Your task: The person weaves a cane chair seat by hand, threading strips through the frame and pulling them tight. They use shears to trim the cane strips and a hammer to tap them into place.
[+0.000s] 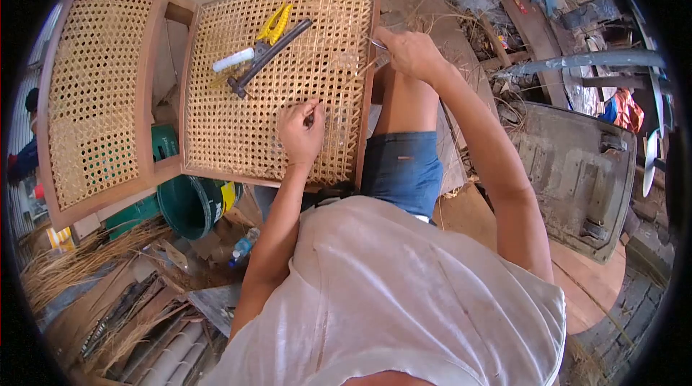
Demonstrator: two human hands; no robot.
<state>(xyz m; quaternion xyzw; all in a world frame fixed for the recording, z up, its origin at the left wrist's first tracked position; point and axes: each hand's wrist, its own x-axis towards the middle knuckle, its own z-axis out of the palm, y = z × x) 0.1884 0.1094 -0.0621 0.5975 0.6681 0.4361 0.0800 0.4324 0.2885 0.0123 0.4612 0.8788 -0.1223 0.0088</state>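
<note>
A wooden chair frame with a woven cane seat (pixel 238 126) lies across my lap, its cane backrest (pixel 94 98) to the left. My left hand (pixel 301 132) rests on the weave with fingers curled in a pinch; whatever is between them is too small to make out. Beyond the seat's right rail, my right hand (pixel 411 53) is closed around a thin shiny metal piece (pixel 376 43), and a strand of cane runs near it. On the seat lie a dark hammer (pixel 277 53), a yellow-handled cutting tool (pixel 276 23) and a white cylindrical object (pixel 233 60).
A dark green bucket (pixel 189 206) stands below the chair at the left, with a plastic bottle (pixel 244 247) near it. Loose cane strands (pixel 94 253) pile at lower left. A worn grey panel (pixel 569 177) and a metal pipe (pixel 584 61) lie at the right.
</note>
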